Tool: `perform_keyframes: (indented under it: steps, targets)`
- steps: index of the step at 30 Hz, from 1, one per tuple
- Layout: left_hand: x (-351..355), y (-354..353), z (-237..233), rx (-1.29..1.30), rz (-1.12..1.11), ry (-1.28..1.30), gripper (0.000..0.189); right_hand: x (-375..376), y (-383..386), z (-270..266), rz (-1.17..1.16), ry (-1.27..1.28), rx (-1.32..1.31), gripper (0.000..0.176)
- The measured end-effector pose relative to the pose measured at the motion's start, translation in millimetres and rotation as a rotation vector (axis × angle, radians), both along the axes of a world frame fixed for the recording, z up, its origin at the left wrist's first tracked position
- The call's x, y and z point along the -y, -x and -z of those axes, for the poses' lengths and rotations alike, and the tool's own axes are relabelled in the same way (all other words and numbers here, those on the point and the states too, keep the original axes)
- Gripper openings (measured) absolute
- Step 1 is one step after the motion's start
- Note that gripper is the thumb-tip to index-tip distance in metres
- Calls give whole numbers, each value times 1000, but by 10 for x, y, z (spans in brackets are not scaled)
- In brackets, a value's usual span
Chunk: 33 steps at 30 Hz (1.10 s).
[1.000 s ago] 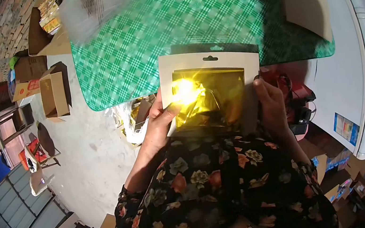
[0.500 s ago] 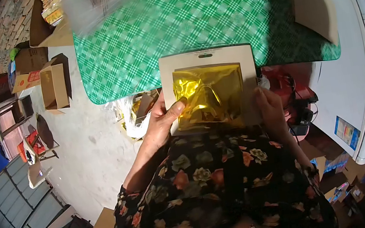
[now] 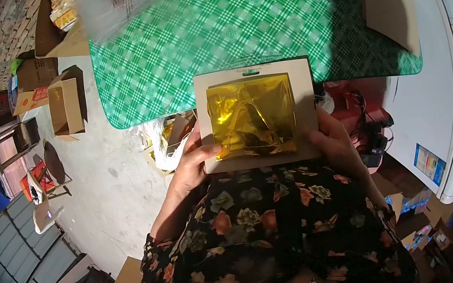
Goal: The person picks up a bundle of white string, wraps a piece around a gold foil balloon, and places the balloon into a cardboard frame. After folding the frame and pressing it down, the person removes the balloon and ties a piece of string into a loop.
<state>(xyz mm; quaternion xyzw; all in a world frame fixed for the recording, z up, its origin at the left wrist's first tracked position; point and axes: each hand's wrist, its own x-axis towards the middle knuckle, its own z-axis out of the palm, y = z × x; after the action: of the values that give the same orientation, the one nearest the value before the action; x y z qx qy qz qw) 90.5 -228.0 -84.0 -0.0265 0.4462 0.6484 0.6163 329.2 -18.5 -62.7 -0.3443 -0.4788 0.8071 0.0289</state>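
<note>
A flat beige card [image 3: 301,88] with a slotted hole at its top is held upright-facing in front of my body, its upper part over the near edge of the green checked tablecloth [image 3: 209,31]. On the card lies a shiny gold foil packet [image 3: 252,116]. My left hand [image 3: 191,162] grips the card's left edge, its thumb on the packet's lower left corner. Closed on the card's right edge is my right hand [image 3: 333,139], thumb on the front. The fingers behind the card are hidden.
Clear plastic [image 3: 122,4] lies at the table's back left. A cardboard sheet [image 3: 388,9] rests at its right. Open boxes [image 3: 66,107] stand on the floor at left. White string [image 3: 162,148] and a red item with black cables [image 3: 361,114] are below the table edge.
The card with the gold packet has shifted slightly left. My left thumb has slid down to the packet's lower corner, and my right thumb now shows on the card's front.
</note>
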Motion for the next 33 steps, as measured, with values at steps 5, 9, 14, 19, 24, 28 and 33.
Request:
perform_keyframes:
  steps: [5, 9, 14, 19, 24, 28, 33]
  targets:
    - [58, -1, 3, -58, 33, -8, 75, 14, 13, -8, 19, 25, 64, 43]
    - [74, 0, 26, -98, 52, 61, 67, 31, 71, -33, 32, -105, 132, 34]
    - [-47, -36, -71, -99, 11, -37, 65, -47, 132, 16, 20, -246, 209, 26]
    - [-44, 41, -62, -118, 98, -49, 79, -70, 181, -17, 46, -280, 151, 29]
    - [-135, 58, -198, 42, 20, -8, 80, -105, 207, -168, 39, -230, 141, 32]
    - [-160, 44, -197, -52, 116, -24, 69, -98, 110, 18, 45, -258, 114, 32]
    - [-251, 29, -232, -132, 138, 45, 56, -92, 97, 178, 54, -282, 95, 29]
